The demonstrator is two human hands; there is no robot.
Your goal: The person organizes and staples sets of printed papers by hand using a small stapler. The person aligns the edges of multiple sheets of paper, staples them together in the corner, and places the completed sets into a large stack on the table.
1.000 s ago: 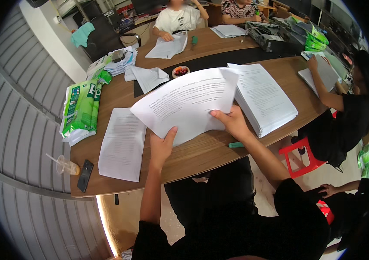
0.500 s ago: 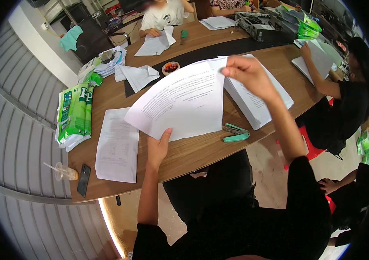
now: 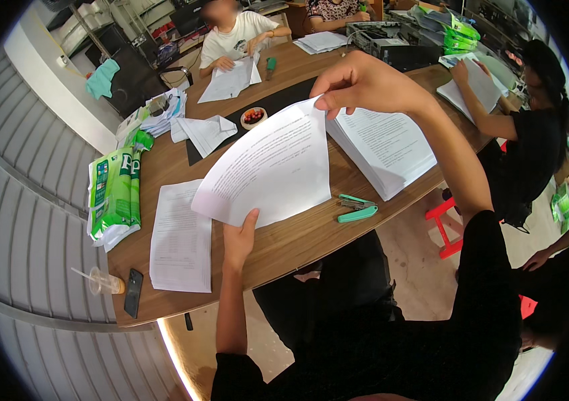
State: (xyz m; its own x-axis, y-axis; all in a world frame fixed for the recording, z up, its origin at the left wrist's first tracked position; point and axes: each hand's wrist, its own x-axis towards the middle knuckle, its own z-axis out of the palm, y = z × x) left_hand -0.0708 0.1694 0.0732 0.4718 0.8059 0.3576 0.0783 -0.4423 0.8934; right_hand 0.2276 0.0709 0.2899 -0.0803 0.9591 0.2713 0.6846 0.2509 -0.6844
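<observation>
A printed paper sheet [image 3: 264, 170] is held up over the table, bowed between my two hands. My right hand [image 3: 371, 83] pinches its upper right corner between thumb and fingers. At the lower edge, my left hand [image 3: 239, 240] grips the sheet with the thumb in front; its other fingers are hidden behind the paper. A thick stack of printed pages [image 3: 388, 150] lies to the right, below my right hand. Another stack of pages [image 3: 181, 237] lies to the left of my left hand. Between the sheet and the table's near edge rests a green stapler [image 3: 358, 209].
At the left edge stand a plastic cup with a straw [image 3: 104, 283], a dark phone [image 3: 133, 293] and a green-and-white package [image 3: 114, 194]. A small bowl of red fruit [image 3: 253, 118] sits beyond the sheet. Co-workers handle papers across the table and at the right; a red stool [image 3: 443, 227] stands nearby.
My right hand has risen and shifted slightly left, drawing the sheet's corner farther off the right stack. My left hand keeps its hold. The person across has lowered a raised arm.
</observation>
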